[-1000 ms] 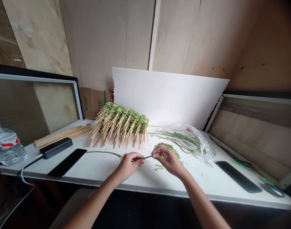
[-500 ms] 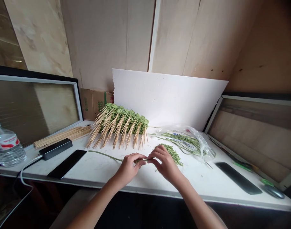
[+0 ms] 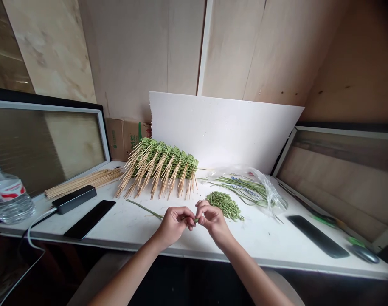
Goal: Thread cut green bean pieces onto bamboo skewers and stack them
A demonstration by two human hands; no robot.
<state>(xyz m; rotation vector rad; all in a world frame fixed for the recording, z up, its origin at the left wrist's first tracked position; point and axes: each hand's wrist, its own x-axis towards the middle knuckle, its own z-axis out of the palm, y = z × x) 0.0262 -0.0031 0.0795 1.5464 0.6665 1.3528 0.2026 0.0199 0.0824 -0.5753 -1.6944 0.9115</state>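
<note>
My left hand (image 3: 174, 224) is closed around a long thin green stem (image 3: 144, 208), which looks like a garlic scape. Its free end points left over the white table. My right hand (image 3: 211, 217) pinches the stem's other end, and the fingertips of both hands nearly touch. A thin stick seems to lie behind the stem, mostly hidden. Just beyond my right hand lies a heap of short cut green pieces (image 3: 225, 205). Farther back is a big stack of bamboo skewers threaded with green pieces (image 3: 168, 159), their bare ends fanned toward me.
Loose bamboo skewers (image 3: 85, 182), a black box with a cable (image 3: 75, 199), a phone (image 3: 90, 219) and a water bottle (image 3: 9, 195) occupy the left. On the right are a clear bag with long green stems (image 3: 245, 187), a dark flat object (image 3: 318, 236) and a computer mouse (image 3: 365, 253).
My right hand has moved left and down, uncovering more of the cut pieces. The stem's free end has shifted right, toward my left hand.
</note>
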